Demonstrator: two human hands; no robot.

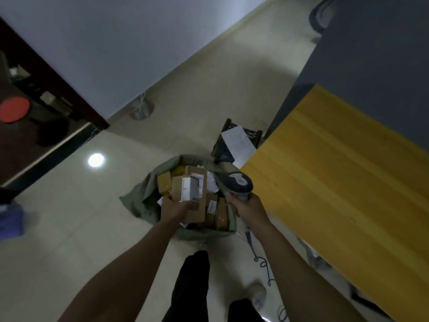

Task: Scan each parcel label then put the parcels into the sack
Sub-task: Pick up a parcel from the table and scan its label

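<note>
A grey-green sack stands open on the floor, holding several brown cardboard parcels with white labels. My left hand grips a small cardboard parcel with a white label, held just over the sack's mouth. My right hand holds a handheld barcode scanner, its dark head tilted toward the sack. A red scanner dot shows on a parcel inside the sack. A coiled cable hangs from the scanner.
A yellow wooden table fills the right side. Beyond the sack a dark crate holds a white sheet. A wall runs along the back left, with a dark doorway at far left. My legs and a shoe are below.
</note>
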